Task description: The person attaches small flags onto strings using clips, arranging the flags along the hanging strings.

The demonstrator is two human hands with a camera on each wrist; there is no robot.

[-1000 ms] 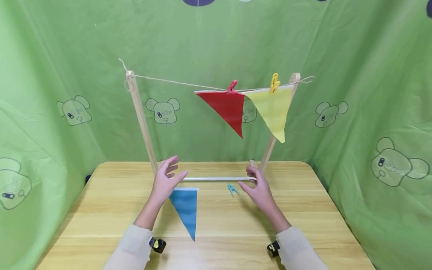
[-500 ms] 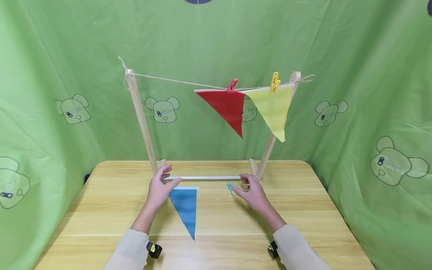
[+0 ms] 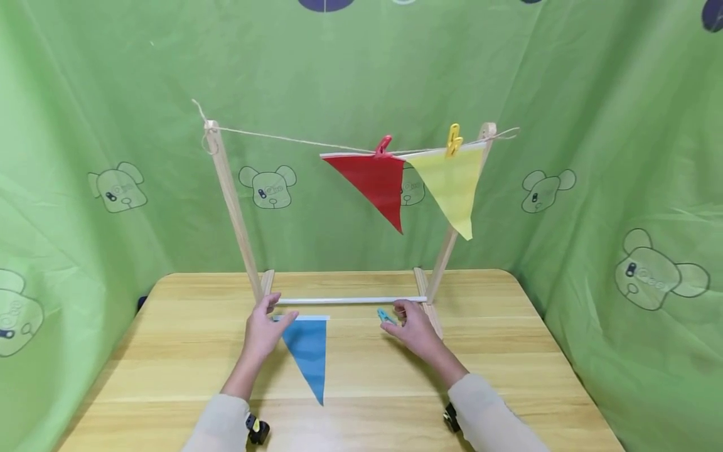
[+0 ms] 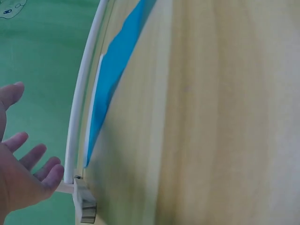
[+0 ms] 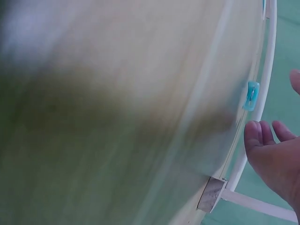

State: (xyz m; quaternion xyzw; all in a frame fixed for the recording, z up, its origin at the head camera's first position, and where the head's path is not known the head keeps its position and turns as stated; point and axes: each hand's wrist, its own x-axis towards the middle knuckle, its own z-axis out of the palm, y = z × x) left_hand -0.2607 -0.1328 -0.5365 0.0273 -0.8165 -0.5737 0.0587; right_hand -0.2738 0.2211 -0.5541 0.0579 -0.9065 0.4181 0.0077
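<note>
A blue triangular pennant (image 3: 310,353) with a white top strip lies on the wooden table (image 3: 373,370). My left hand (image 3: 263,331) is at its upper left corner, thumb and fingers spread apart; the left wrist view shows the same pennant (image 4: 111,75) to the right of the fingers. A light-blue clothespin (image 3: 386,316) lies farther right. Close beside it hovers my right hand (image 3: 417,330), thumb and fingers on either side in the head view. In the right wrist view a gap shows between the fingertips and the clothespin (image 5: 251,96).
Behind the hands stands a frame of two wooden posts (image 3: 234,207) joined by a white rod (image 3: 350,301). Across their tops runs a string (image 3: 288,137). A red clothespin (image 3: 383,145) holds a red pennant (image 3: 375,185) there, a yellow clothespin (image 3: 454,140) a yellow pennant (image 3: 452,188).
Both hands have come down and nearer. The left has moved to the blue pennant's corner; the right has moved left to the light-blue clothespin. Pennant and clothespin lie about where they were.
</note>
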